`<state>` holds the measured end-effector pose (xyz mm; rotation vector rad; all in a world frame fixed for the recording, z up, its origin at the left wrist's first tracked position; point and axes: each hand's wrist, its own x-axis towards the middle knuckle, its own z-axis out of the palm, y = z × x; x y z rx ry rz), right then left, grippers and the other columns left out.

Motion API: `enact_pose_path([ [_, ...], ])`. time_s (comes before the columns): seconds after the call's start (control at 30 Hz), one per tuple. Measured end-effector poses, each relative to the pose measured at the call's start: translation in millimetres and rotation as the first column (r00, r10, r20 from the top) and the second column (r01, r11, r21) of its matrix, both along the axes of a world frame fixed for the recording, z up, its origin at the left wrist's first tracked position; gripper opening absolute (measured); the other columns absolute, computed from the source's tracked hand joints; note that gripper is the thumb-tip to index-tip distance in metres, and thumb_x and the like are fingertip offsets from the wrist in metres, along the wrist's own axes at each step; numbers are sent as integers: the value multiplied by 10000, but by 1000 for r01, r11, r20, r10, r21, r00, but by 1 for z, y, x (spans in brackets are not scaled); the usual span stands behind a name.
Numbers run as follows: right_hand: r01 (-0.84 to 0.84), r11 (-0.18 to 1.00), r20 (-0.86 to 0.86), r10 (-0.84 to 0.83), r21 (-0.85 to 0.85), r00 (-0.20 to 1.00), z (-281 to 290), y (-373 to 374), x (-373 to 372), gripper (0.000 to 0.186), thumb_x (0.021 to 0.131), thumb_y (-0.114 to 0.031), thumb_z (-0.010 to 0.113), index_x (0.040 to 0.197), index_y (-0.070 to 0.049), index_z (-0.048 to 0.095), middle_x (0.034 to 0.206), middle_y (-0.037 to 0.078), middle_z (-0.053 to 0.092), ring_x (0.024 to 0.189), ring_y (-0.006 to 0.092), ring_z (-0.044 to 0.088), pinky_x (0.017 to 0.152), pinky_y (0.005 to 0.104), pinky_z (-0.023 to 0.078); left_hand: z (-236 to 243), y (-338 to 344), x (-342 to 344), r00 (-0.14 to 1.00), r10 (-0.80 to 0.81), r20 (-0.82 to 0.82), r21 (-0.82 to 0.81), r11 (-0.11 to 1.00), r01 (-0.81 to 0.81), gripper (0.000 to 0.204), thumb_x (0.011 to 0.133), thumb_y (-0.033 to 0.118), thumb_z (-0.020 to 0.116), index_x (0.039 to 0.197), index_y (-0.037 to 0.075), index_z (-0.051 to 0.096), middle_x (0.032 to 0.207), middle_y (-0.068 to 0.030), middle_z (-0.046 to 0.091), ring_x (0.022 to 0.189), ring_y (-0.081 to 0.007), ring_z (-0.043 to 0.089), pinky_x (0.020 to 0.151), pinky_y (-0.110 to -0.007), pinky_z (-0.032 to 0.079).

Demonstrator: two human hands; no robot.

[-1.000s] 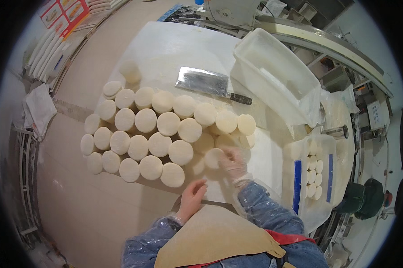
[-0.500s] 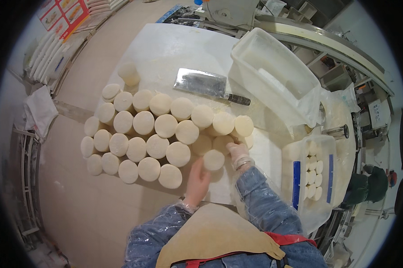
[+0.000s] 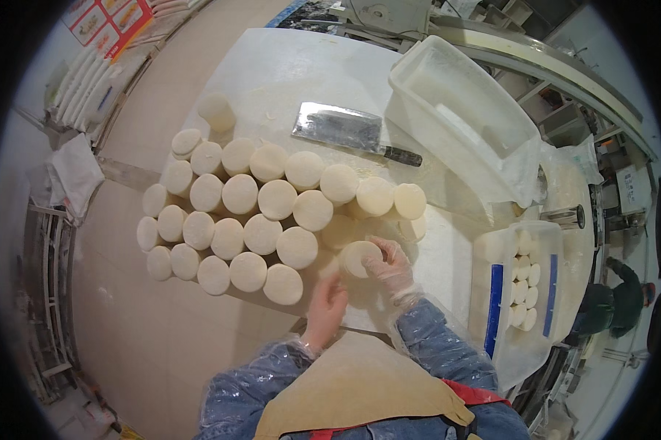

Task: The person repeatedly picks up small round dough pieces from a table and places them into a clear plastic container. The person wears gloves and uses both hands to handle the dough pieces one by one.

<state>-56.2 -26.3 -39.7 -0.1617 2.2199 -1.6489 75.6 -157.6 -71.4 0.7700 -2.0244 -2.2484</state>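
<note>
Pale round dough discs (image 3: 277,199) stand in several close rows of stacks on the white board. At the near right end of these rows, my gloved right hand (image 3: 390,265) has its fingers on the rim of a dough disc (image 3: 360,259) and grips it. What lies below that disc is partly hidden. My left hand (image 3: 326,306) is beside it, just left and nearer to me, fingers loosely bent and apart, with nothing seen in them. Another dough stack (image 3: 339,231) sits lower, behind the gripped disc.
A cleaver (image 3: 338,126) lies beyond the stacks on the white board (image 3: 308,66). A translucent tub (image 3: 466,110) is at the far right. Nearer, a bin with blue strips (image 3: 497,312) holds small white pieces (image 3: 521,293). A person (image 3: 616,301) is at the far right edge.
My right hand has come nearer and now grips the disc from its right side. My left hand has drawn slightly away from that disc. The whole view has shifted a little.
</note>
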Motion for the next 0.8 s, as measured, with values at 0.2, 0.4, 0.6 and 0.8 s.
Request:
enact_pose_path([
  [0.2,-202,833,-81,282,515,956,-53,5,1,430,715,-235,733,1083,-60,594,1027,105,611,930,242,583,806,372,468,1,2,-2,1000,-9,23,142,990,5,503,859,68,522,1332,10,360,1264,-107,466,1150,-193,480,941,-301,398],
  [0.4,52,999,89,-51,-16,995,-52,-19,18,687,637,-256,780,1192,-42,436,1051,125,510,1010,251,529,835,345,441,2,3,-4,1000,-22,15,196,980,18,497,845,83,540,1314,13,392,1260,-138,473,1144,-214,489,937,-324,410],
  [0.6,2,998,-375,-28,-67,927,-25,11,30,840,596,-135,791,1286,-49,320,1176,152,413,1039,264,485,848,352,436,17,-7,9,992,-128,-19,125,984,129,425,851,70,527,1264,8,453,1198,-119,517,1119,-195,505,928,-305,414],
  [0.8,-224,946,-335,295,235,895,-41,18,22,767,579,-115,779,1255,-142,415,1107,184,479,979,331,502,796,409,446,18,-4,16,992,-123,29,102,988,120,355,863,76,518,1212,11,510,1156,-99,551,1072,-176,537,916,-297,421],
])
